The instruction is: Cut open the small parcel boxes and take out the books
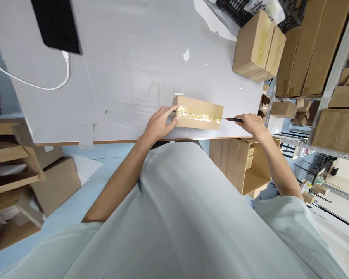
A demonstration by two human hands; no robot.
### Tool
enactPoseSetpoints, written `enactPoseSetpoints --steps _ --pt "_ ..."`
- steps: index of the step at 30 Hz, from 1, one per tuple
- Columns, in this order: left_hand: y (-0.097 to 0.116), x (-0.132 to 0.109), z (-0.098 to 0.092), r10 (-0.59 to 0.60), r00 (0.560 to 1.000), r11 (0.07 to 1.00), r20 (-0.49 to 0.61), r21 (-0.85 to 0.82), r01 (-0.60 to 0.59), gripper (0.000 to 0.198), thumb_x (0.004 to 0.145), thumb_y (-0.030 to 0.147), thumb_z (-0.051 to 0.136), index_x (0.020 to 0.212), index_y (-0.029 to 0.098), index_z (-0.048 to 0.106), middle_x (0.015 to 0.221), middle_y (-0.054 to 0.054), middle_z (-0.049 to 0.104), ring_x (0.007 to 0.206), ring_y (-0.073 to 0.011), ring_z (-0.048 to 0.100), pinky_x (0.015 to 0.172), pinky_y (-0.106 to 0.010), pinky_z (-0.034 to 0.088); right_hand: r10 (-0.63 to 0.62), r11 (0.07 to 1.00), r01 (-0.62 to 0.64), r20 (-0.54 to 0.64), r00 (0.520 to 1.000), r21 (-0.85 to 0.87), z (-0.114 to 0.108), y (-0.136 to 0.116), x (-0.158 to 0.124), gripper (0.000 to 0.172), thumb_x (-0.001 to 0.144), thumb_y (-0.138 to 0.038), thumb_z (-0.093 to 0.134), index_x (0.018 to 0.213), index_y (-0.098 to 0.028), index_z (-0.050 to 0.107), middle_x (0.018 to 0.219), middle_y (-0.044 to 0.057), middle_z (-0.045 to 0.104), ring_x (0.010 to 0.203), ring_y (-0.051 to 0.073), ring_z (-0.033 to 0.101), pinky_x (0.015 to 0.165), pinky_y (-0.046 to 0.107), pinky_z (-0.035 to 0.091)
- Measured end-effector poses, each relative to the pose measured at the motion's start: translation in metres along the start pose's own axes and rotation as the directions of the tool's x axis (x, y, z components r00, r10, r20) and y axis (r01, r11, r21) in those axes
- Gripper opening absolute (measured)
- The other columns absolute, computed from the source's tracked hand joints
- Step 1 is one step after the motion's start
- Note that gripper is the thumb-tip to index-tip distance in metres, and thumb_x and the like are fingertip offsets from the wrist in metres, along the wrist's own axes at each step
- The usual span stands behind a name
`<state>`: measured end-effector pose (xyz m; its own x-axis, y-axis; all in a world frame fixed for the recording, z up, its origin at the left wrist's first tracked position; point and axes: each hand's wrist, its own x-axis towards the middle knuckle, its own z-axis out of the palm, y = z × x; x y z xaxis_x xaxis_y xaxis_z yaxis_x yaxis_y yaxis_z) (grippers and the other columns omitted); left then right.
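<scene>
A small cardboard box (199,123) lies lengthwise near the table's front edge, with shiny clear tape running along its top. My left hand (160,121) grips the box's left end, thumb at the near side and fingers at the far side. My right hand (252,123) is closed around a slim tool (235,119) with a black handle, a red collar and a thin tip. That tip points left and meets the right end of the box at the tape line. Whether it has gone into the tape cannot be made out.
A tablet-like device (56,25) with a white cable (46,88) lies on the grey table (128,46). Two taped boxes (257,50) and a black crate (235,11) stand at back right. Below the edge sits an open carton (231,162); more boxes (56,184) fill the left floor.
</scene>
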<state>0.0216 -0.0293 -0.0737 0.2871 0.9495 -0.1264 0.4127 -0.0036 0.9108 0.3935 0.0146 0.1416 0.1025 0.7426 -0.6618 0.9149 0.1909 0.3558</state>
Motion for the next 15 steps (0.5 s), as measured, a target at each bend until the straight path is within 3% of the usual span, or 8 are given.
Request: enactPoseSetpoints --steps 4,6,8,9,11,13,15 --pt "-0.002 -0.001 -0.002 -0.035 0.999 0.999 -0.03 -0.043 0.034 0.061 0.103 0.037 0.06 0.163 0.035 0.063 0.139 -0.008 0.075 0.127 -0.0308 0.073 0.117 -0.046 0.058 0.18 0.984 -0.179 0.019 0.984 -0.017 0.024 0.04 -0.008 0.028 0.108 -0.025 0.069 0.129 -0.017 0.086 0.119 0.026 0.085 0.111 0.04 0.079 0.092 0.047 0.054" --pt "-0.006 -0.002 -0.005 -0.046 0.998 0.996 -0.044 -0.073 0.043 0.061 0.103 0.036 0.06 0.163 0.034 0.063 0.141 -0.008 0.075 0.126 -0.0301 0.074 0.117 -0.046 0.059 0.23 0.961 -0.225 -0.013 0.973 0.164 0.044 0.051 -0.013 0.03 0.107 -0.029 0.07 0.131 -0.017 0.083 0.117 0.024 0.085 0.107 0.037 0.08 0.09 0.045 0.056" --pt "-0.015 -0.004 -0.007 -0.052 0.997 0.993 -0.061 -0.11 0.046 0.06 0.104 0.038 0.059 0.163 0.032 0.063 0.147 -0.009 0.074 0.127 -0.0292 0.074 0.119 -0.046 0.058 0.269 0.856 -0.216 -0.049 0.962 0.469 0.069 0.046 -0.011 0.031 0.107 -0.036 0.069 0.126 -0.015 0.081 0.109 0.02 0.086 0.094 0.031 0.08 0.085 0.04 0.057" --pt "-0.022 -0.005 -0.009 -0.06 0.995 0.99 -0.077 -0.133 0.05 0.06 0.104 0.039 0.059 0.163 0.032 0.063 0.15 -0.009 0.073 0.128 -0.0286 0.073 0.12 -0.046 0.058 0.288 0.75 -0.189 -0.055 0.956 0.634 0.083 0.035 -0.008 0.033 0.108 -0.041 0.068 0.122 -0.013 0.08 0.104 0.018 0.085 0.086 0.027 0.078 0.081 0.036 0.058" --pt "-0.039 -0.008 -0.013 -0.096 0.988 0.979 -0.121 -0.192 0.072 0.058 0.105 0.043 0.059 0.162 0.032 0.063 0.154 -0.01 0.072 0.132 -0.0278 0.072 0.121 -0.046 0.057 0.325 0.432 -0.134 -0.015 0.946 0.892 0.11 -0.001 0.004 0.05 0.105 -0.06 0.065 0.119 -0.012 0.074 0.101 0.016 0.084 0.075 0.021 0.074 0.07 0.031 0.058" --pt "-0.059 -0.011 -0.018 -0.159 0.971 0.963 -0.178 -0.246 0.113 0.056 0.105 0.046 0.061 0.159 0.032 0.065 0.153 -0.009 0.072 0.133 -0.0275 0.072 0.12 -0.045 0.058 0.337 0.134 -0.058 0.01 0.942 0.989 0.132 -0.05 0.017 0.064 0.097 -0.074 0.068 0.119 -0.014 0.071 0.109 0.017 0.084 0.08 0.019 0.076 0.068 0.028 0.058" --pt "-0.079 -0.014 -0.026 -0.234 0.944 0.947 -0.232 -0.275 0.167 0.054 0.102 0.045 0.065 0.154 0.032 0.069 0.15 -0.01 0.073 0.131 -0.0276 0.074 0.119 -0.045 0.06 0.325 -0.087 0.026 0.004 0.946 0.996 0.142 -0.102 0.025 0.071 0.093 -0.078 0.068 0.128 -0.016 0.069 0.12 0.017 0.083 0.093 0.02 0.079 0.076 0.029 0.062"
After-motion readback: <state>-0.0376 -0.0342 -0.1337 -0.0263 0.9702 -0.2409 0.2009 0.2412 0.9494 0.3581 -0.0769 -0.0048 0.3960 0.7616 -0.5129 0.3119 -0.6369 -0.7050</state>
